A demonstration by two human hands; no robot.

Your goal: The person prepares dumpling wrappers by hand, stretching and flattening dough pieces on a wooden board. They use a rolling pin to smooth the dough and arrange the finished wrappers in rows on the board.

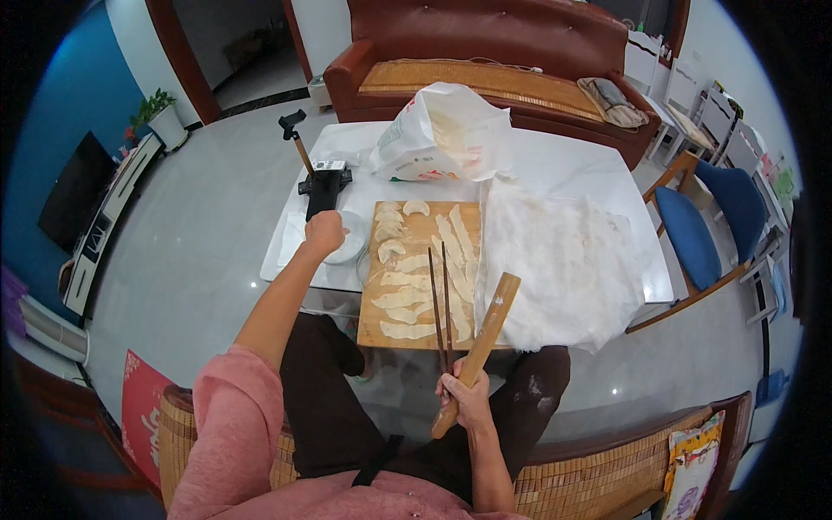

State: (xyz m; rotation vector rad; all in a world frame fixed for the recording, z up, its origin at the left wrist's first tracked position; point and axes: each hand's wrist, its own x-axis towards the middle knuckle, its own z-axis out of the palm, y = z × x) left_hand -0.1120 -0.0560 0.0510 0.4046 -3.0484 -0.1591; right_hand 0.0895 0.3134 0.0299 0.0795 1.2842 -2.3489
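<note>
My right hand [469,391] grips a wooden rolling pin [484,344] and a pair of dark chopsticks [437,305] together, the chopsticks pointing away from me over the board's near edge. My left hand [325,233] is a closed fist at the near end of a flat black object [323,194], above a pale round dish [350,242]; whether it holds anything is hidden. A wooden cutting board [426,218] carries several flat dough strips [404,298]. Folded dumplings [389,229] line its far left. A floury white cloth [552,260] lies against its right side.
A large white plastic bag [416,143], open at the top, stands behind the board on the white table [572,162]. A small stand with a phone clamp [294,125] rises at far left. Beyond are a brown leather sofa [468,39] and a blue chair [689,237] at right.
</note>
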